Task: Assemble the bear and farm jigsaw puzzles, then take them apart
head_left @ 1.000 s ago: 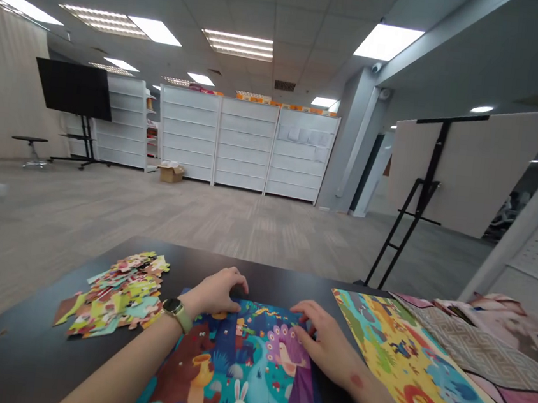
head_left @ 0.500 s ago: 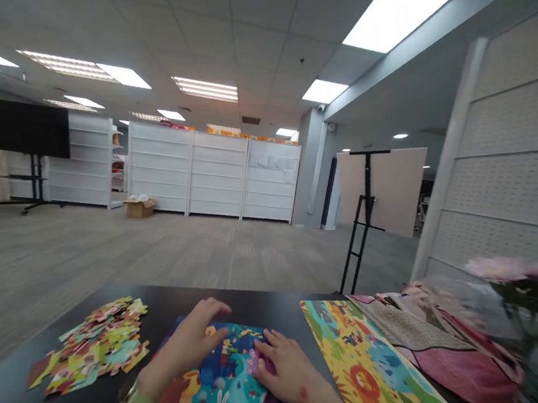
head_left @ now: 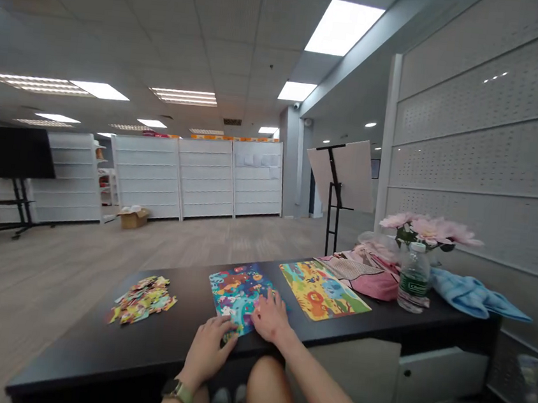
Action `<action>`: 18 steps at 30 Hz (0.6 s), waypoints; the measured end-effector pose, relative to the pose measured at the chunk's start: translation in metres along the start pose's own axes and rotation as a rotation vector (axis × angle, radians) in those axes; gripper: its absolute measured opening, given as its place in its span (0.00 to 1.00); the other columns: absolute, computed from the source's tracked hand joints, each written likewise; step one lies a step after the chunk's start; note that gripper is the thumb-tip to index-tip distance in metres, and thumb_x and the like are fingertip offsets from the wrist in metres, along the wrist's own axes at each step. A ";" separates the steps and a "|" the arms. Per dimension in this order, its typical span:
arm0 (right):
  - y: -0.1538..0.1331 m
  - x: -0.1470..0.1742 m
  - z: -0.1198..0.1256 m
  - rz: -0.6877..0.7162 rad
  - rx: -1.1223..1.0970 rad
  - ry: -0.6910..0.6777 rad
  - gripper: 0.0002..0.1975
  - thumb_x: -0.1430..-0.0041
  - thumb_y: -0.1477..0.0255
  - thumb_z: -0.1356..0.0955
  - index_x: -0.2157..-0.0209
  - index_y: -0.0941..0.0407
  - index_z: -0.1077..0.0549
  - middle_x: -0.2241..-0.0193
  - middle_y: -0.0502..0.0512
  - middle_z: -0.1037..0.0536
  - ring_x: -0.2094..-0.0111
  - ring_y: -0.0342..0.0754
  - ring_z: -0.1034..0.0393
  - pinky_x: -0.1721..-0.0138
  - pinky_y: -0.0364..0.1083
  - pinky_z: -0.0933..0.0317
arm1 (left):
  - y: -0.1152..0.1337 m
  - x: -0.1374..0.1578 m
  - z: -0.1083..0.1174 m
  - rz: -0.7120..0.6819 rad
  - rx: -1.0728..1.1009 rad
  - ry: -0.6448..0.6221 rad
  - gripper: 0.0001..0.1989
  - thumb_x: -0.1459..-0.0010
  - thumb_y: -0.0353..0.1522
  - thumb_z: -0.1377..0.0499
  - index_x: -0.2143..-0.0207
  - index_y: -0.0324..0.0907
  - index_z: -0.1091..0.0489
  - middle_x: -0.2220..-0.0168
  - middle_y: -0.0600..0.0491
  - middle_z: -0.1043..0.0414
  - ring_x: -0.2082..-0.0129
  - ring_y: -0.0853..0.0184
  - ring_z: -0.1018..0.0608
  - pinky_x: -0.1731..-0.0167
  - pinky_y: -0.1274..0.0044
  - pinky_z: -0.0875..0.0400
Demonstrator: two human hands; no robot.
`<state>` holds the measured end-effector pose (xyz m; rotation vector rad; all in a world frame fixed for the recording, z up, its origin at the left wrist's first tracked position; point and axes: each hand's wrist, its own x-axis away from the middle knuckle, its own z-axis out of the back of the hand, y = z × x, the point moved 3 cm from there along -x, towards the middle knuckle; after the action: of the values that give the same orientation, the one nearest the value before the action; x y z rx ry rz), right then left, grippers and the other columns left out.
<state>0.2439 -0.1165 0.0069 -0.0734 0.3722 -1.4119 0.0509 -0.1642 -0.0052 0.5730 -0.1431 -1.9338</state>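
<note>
A blue picture board point(head_left: 236, 281) with cartoon animals, which looks like a jigsaw, lies flat on the black table point(head_left: 167, 345). On its near left corner rests my left hand point(head_left: 210, 343), fingers loosely spread and a watch on the wrist. My right hand point(head_left: 270, 316) lies over the board's right edge, fingers stretched out. Neither hand grips anything. To the right, a yellow picture board point(head_left: 321, 292) with a lion on it lies flat. A heap of loose jigsaw pieces point(head_left: 144, 300) is off to the left.
A water bottle point(head_left: 414, 279), pink flowers point(head_left: 427, 229), a pink fabric bag point(head_left: 376, 278) and a blue cloth point(head_left: 473, 293) crowd the table's right end. Drawers point(head_left: 440, 380) sit beneath. An easel point(head_left: 337, 196) stands beyond the table, a cardboard box point(head_left: 133, 218) farther off.
The view has shifted back and turned right, bringing the bottle, blue cloth and drawers into sight. My left hand has moved from the blue board's far left to its near left corner.
</note>
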 end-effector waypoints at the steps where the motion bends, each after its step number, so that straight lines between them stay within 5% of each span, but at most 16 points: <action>1: -0.006 -0.002 -0.001 0.067 -0.017 -0.021 0.32 0.37 0.57 0.39 0.34 0.55 0.40 0.29 0.64 0.51 0.30 0.68 0.61 0.36 0.63 0.60 | 0.000 0.004 0.001 0.007 -0.004 0.014 0.13 0.36 0.38 0.44 0.53 0.50 0.24 0.42 0.50 0.29 0.41 0.56 0.31 0.45 0.65 0.36; 5: -0.040 -0.006 -0.013 0.274 -0.060 -0.155 0.33 0.40 0.50 0.39 0.35 0.45 0.39 0.30 0.56 0.46 0.30 0.67 0.59 0.35 0.65 0.61 | -0.020 0.015 0.002 0.017 0.003 0.063 0.13 0.39 0.37 0.44 0.55 0.48 0.23 0.43 0.47 0.28 0.42 0.54 0.28 0.44 0.64 0.33; 11: -0.086 -0.005 -0.040 0.330 -0.085 -0.192 0.36 0.40 0.46 0.41 0.33 0.42 0.43 0.29 0.54 0.50 0.30 0.66 0.62 0.34 0.67 0.66 | -0.077 0.009 0.016 0.020 0.282 0.329 0.29 0.44 0.56 0.47 0.52 0.47 0.23 0.48 0.45 0.24 0.44 0.48 0.27 0.42 0.59 0.33; 14: -0.061 -0.005 -0.036 0.291 -0.088 -0.206 0.37 0.42 0.43 0.40 0.34 0.40 0.42 0.30 0.51 0.49 0.30 0.64 0.61 0.33 0.65 0.65 | -0.083 0.001 0.025 0.021 0.272 0.440 0.24 0.43 0.52 0.46 0.57 0.46 0.23 0.52 0.46 0.22 0.47 0.48 0.25 0.45 0.58 0.31; 18: 0.020 -0.004 -0.012 0.107 -0.056 -0.158 0.38 0.39 0.43 0.44 0.33 0.46 0.43 0.30 0.55 0.48 0.29 0.66 0.63 0.34 0.66 0.68 | -0.071 -0.008 0.024 0.022 0.282 0.457 0.18 0.41 0.46 0.47 0.60 0.46 0.24 0.55 0.48 0.23 0.51 0.52 0.23 0.49 0.61 0.28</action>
<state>0.2588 -0.1073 -0.0094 -0.2065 0.2800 -1.2807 -0.0162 -0.1304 -0.0067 1.1792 -0.1298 -1.7235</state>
